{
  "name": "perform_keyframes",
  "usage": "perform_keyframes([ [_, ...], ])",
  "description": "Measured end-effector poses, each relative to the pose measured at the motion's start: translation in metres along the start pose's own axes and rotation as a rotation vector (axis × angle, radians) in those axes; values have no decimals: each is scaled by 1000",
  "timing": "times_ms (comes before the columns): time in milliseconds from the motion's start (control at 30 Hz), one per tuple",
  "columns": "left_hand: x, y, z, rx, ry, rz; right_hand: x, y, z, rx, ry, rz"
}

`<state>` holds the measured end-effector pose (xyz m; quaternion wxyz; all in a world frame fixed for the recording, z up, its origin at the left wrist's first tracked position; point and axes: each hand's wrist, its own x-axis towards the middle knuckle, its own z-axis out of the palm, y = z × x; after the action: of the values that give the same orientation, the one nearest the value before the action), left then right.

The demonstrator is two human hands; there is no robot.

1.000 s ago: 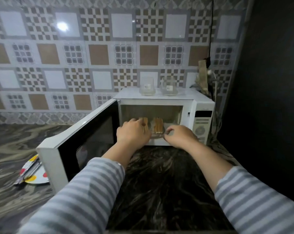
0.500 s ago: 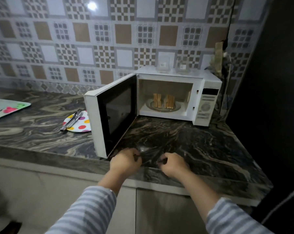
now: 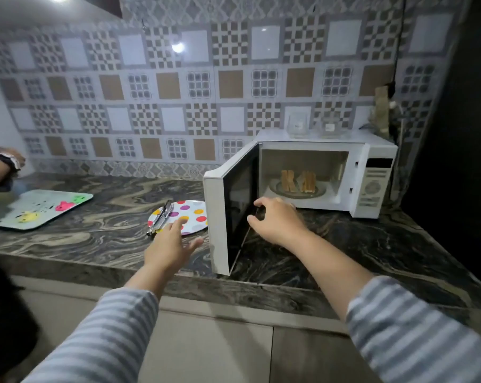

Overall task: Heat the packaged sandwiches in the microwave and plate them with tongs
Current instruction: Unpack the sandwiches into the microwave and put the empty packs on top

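With the sandwiches (image 3: 298,181) upright on the microwave (image 3: 327,172) turntable, I reach my open, empty left hand (image 3: 169,244) squarely for the tongs (image 3: 160,217) on the plate (image 3: 191,217), my loosely curled, empty right hand (image 3: 275,221) hovering by the door.

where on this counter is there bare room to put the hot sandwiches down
Bare counter lies in front of the microwave, right of its open door; more between the tray and the dotted plate. The plate's left edge holds the tongs.
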<state>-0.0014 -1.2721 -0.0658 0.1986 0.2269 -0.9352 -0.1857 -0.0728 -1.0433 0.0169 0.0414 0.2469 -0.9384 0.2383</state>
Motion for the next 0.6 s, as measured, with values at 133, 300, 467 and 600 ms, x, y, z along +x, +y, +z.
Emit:
perform_keyframes([
  [133, 46, 0, -25, -65, 54, 166, 28, -56, -12, -5, 186, -50],
  [300, 71, 5, -27, -34, 10, 333, 53, -90, 9, -169, 236, 7],
  [467, 80, 8, -19, -33, -38, 472, 51, -82, 27, -298, 326, 57],
  [600, 83, 23, -1, -97, -70, 546, 40, -60, 19, -328, 388, 53],
])
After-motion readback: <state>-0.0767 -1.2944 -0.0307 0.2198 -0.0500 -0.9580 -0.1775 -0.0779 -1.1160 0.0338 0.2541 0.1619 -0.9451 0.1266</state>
